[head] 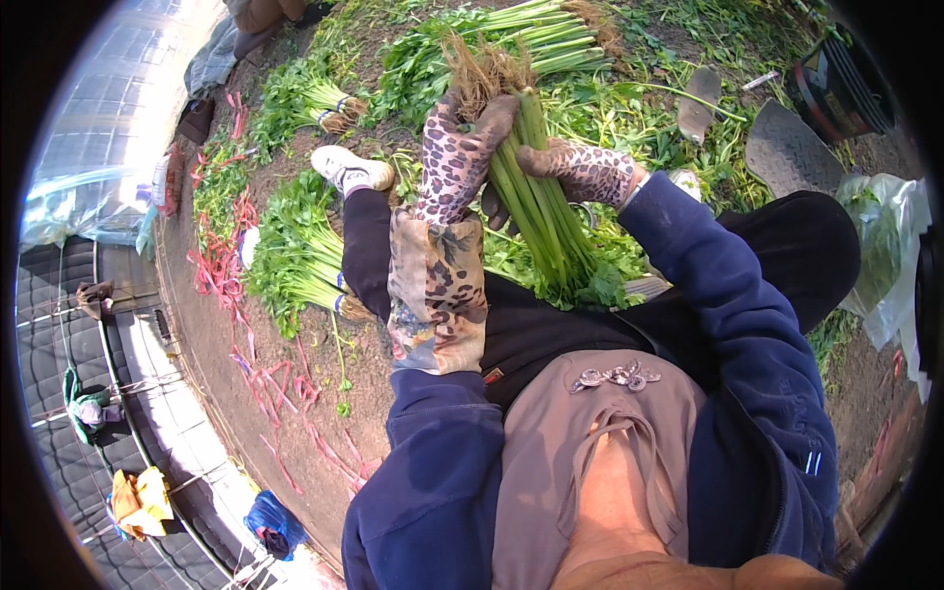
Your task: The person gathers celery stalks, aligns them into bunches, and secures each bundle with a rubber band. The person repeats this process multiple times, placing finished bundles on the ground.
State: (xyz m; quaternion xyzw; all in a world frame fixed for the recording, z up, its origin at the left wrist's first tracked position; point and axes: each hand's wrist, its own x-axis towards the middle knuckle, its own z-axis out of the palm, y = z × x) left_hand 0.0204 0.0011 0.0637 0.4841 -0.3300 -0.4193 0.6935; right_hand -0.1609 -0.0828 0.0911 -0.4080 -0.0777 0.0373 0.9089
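Observation:
A bunch of green celery (542, 214) stands at a slant over my lap, brown roots (483, 74) at the top and leaves hanging near my thighs. My left hand (464, 151), in a leopard-print glove with soiled palm and fingers, closes around the stalks just below the roots. Lower down, my right hand (579, 168), gloved the same way, grips the stalks from the right side, thumb across the front. Some fingers are hidden behind the stalks.
Tied celery bundles (317, 262) lie at left beside smaller tied bunches (332, 107). Loose celery (546, 37) is piled ahead on the soil. Red plastic strips (221, 258) litter the left. At right are a black bucket (841, 92) and a clear plastic bag (885, 251).

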